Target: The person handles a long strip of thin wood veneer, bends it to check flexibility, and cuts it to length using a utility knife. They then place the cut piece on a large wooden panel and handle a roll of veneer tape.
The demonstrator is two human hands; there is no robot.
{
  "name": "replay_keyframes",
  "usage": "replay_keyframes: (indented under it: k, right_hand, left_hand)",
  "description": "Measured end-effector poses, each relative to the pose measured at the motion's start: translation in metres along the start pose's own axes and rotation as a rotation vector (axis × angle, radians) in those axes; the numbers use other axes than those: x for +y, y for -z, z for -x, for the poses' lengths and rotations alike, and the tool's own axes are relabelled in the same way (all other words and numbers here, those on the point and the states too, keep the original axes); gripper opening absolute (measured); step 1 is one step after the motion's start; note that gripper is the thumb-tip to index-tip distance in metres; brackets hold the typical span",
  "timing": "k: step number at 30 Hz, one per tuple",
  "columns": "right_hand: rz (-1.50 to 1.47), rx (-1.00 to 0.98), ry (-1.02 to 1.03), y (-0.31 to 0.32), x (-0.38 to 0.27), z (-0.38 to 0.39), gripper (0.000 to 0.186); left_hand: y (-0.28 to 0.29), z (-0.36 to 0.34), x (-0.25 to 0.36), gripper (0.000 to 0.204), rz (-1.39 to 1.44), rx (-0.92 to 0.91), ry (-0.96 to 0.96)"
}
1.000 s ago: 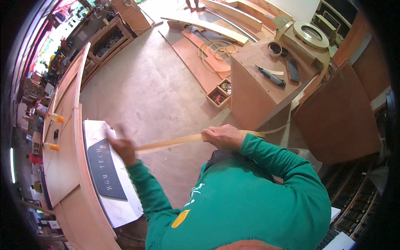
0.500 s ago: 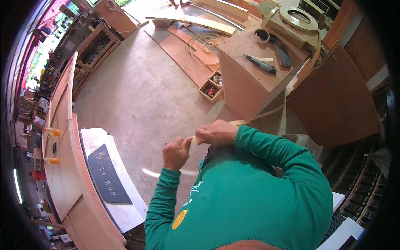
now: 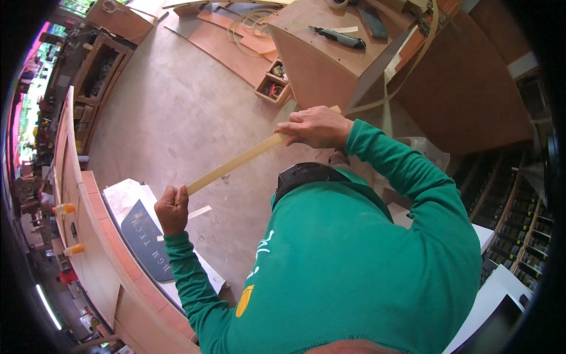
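A pale yellow edge-banding strip (image 3: 236, 161) is stretched taut and slanting between my hands. My left hand (image 3: 173, 209) is closed on its lower left end, above a dark panel with white lettering. A short whitish piece (image 3: 200, 212) shows beside that hand; whether it belongs to the same strip I cannot tell. My right hand (image 3: 318, 127) is closed round the strip farther up and to the right, in front of the plywood box. Beyond this hand the strip runs on to the right and curves up past the box's side.
On the plywood box (image 3: 318, 65) lies a utility knife (image 3: 338, 38). A two-part wooden tray (image 3: 274, 88) of small items stands on the floor beside it. To the left runs a long curved wooden counter (image 3: 97, 242) with orange-topped bottles. Coiled banding (image 3: 253, 26) lies on boards farther off.
My hands have moved apart, the left down and to the left, the right upward, with a longer length of strip stretched between them. The whole view has shifted.
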State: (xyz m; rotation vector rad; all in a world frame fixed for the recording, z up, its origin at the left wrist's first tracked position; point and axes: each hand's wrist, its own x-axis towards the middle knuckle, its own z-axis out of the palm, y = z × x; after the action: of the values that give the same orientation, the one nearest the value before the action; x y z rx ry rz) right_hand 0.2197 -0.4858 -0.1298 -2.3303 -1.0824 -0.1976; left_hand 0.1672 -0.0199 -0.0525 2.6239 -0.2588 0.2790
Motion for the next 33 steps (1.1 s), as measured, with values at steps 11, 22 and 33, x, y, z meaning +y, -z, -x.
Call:
replay_keyframes:
  k: [11, 22, 33]
  right_hand:
    - [0.032, 0.048, -0.003, 0.006, -0.005, 0.011, 0.033]
    - [0.073, -0.044, 0.032, -0.006, -0.020, 0.004, 0.029]
    - [0.078, -0.107, 0.106, 0.006, -0.046, -0.020, 0.026]
  left_hand:
    - [0.021, 0.019, -0.030, 0.045, -0.083, -0.036, -0.023]
    - [-0.058, 0.089, -0.090, 0.047, -0.008, -0.235, 0.185]
    - [-0.152, -0.025, 0.097, 0.037, 0.584, -0.412, -0.387]
